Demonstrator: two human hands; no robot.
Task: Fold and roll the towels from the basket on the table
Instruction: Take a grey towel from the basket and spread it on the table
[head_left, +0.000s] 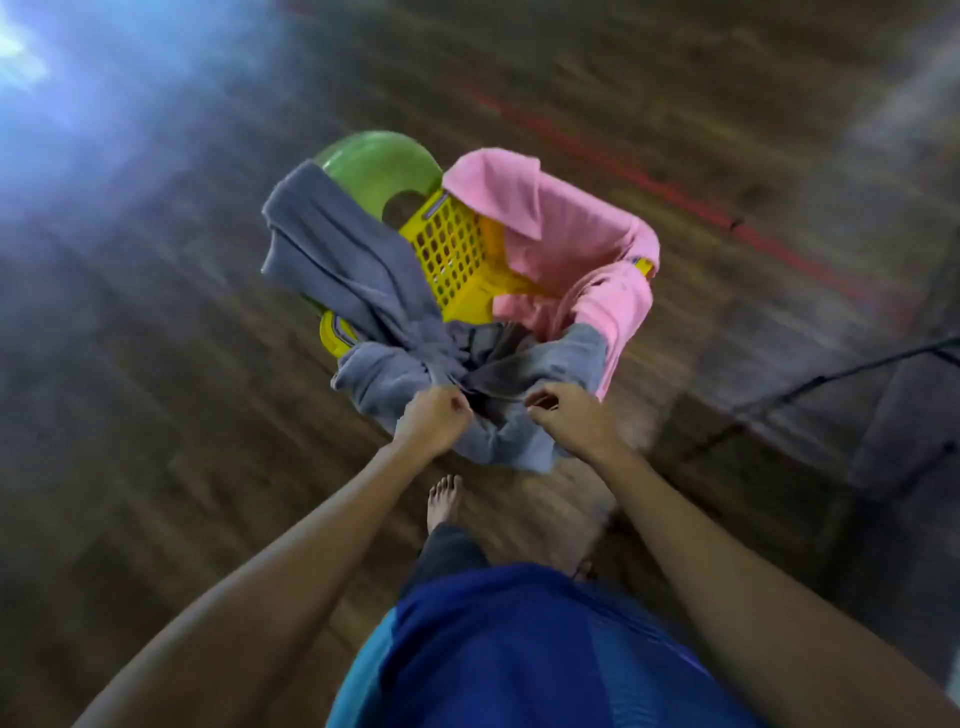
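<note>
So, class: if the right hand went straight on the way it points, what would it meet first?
The grey towel, which the right hand grips at the near rim of the yellow basket; beyond it probably the pink towel, though blur leaves depth unclear.

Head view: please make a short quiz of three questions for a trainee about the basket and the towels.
1. True or false: the left hand and the right hand both grip the gray towel.
2. What colour is the basket? A red, B yellow, C white.
3. Which towel hangs over the right rim of the basket?

Key: 1 true; 2 B; 3 the pink towel.
</note>
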